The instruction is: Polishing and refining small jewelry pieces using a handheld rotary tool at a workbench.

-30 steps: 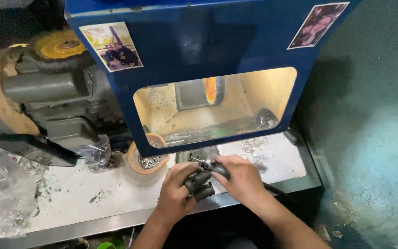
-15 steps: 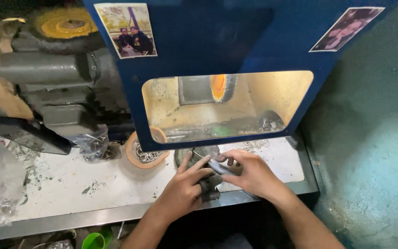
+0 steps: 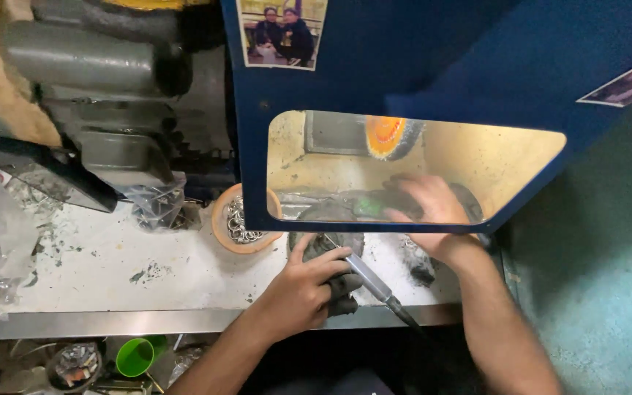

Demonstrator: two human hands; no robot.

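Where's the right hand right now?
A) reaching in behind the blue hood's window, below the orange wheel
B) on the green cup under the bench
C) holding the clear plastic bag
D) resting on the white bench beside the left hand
A: the right hand shows through the window of the blue hood, below the orange wheel, while the left hand stays outside on the bench.

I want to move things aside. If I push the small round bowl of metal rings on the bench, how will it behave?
The round bowl looks shallow and wide, so it would probably slide, not tip. The metal rings heaped inside likely make it heavy for its size, and may spill if jolted.
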